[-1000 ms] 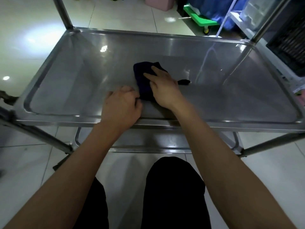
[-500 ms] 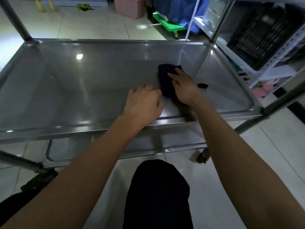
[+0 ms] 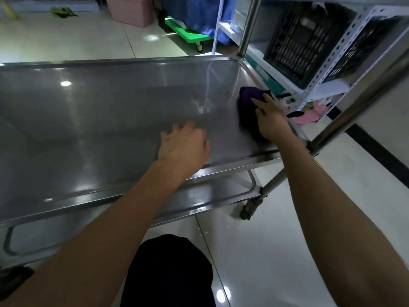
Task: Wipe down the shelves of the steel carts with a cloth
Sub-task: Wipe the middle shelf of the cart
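Down at the bottom edge, a dark-clothed knee [image 3: 170, 271] pokes up over the pale tiled floor [image 3: 265, 251]. Just past it sits the cart's lower shelf [image 3: 199, 200], and above that the steel cart shelf [image 3: 99, 120] that fills most of the view, with a raised rim all round.

Left hand [image 3: 184, 147] lies palm down on the steel near the front rim, fingers stretched forward and loosely spread, holding nothing. It's a bit motion-blurred, so I can't say how hard it presses.

Right hand [image 3: 269, 119] is further over, by the shelf's right edge, flat on top of the dark purple cloth [image 3: 247, 103]. Its fingers are straight and slightly fanned, pressing down, not pinching. The cloth is bunched under the palm and sticks out past the fingertips toward the far right corner, plus a little on the thumb side.

Beyond the right rim there's a white slotted rack [image 3: 345, 49] holding a black plastic crate [image 3: 296, 41]. Further back on the floor: a green dolly [image 3: 188, 34] and a pink bin [image 3: 132, 9].
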{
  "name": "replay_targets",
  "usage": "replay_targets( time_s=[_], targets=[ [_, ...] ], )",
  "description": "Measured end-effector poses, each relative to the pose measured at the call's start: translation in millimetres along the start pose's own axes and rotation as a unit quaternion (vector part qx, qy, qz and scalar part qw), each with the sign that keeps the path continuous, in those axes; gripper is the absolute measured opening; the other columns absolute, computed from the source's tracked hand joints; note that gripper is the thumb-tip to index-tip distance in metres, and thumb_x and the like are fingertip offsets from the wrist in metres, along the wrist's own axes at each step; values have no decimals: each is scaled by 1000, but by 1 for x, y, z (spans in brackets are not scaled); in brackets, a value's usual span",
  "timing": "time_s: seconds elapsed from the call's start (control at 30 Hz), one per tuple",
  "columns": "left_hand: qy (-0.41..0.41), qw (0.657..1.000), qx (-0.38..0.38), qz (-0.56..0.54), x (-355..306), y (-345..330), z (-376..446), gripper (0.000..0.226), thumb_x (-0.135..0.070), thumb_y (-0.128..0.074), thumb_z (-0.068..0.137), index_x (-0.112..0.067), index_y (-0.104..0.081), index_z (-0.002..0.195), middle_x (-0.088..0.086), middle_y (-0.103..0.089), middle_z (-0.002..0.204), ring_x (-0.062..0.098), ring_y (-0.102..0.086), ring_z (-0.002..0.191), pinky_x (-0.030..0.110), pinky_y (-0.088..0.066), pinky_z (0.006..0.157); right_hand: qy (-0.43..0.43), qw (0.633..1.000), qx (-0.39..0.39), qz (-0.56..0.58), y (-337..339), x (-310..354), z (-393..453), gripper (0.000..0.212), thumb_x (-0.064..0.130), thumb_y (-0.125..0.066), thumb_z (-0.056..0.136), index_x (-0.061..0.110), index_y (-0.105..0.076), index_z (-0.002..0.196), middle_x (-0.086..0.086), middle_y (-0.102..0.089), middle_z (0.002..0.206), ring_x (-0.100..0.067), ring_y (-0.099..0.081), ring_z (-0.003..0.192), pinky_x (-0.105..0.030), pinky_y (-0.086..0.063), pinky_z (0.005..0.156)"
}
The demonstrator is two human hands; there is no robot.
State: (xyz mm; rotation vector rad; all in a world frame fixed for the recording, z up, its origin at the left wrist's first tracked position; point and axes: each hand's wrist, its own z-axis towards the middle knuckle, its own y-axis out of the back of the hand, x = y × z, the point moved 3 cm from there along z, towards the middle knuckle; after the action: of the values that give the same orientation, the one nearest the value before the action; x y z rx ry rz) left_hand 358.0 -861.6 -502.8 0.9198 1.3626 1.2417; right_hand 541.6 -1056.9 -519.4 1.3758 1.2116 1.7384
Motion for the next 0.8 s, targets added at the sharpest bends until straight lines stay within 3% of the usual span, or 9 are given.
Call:
replay_targets(
  time_s=[0.23,0.53,0.7,0.8],
  targets=[
    [-13,1000,-25,-3,1,-4,2,31,-41,-46,95,-27,-71,107,-2,-60,120,27,-55,112,44,-43,90,-42,999,3,-12,4,2,25,44,24,-33,107,37,-42,148,5,-17,166,-26,-16,152,-47,-17,122],
    [-41,999,-23,-20,13,-10,-4,40,-47,-42,97,-28,-64,125,-7,-54,138,22,-43,132,44,-35,100,33,997,52,-38,-20,57,34,46,27,-32,107,40,-38,150,5,-15,166,-26,-12,152,-54,-15,121],
    [-49,997,-41,-32,34,6,-16,42,-47,-47,96,-24,-62,129,0,-61,131,25,-50,125,42,-42,99,99,993,59,-27,-47,105,25,45,23,-33,108,27,-37,153,-5,-16,166,-24,-16,152,-31,-17,119],
    [8,992,-122,0,77,21,-38,38,-45,-52,91,-19,-70,113,7,-68,117,33,-58,111,45,-45,92,111,991,57,-36,-57,126,13,46,27,-32,106,35,-38,151,-2,-16,165,-27,-14,151,-46,-19,121]
  ],
)
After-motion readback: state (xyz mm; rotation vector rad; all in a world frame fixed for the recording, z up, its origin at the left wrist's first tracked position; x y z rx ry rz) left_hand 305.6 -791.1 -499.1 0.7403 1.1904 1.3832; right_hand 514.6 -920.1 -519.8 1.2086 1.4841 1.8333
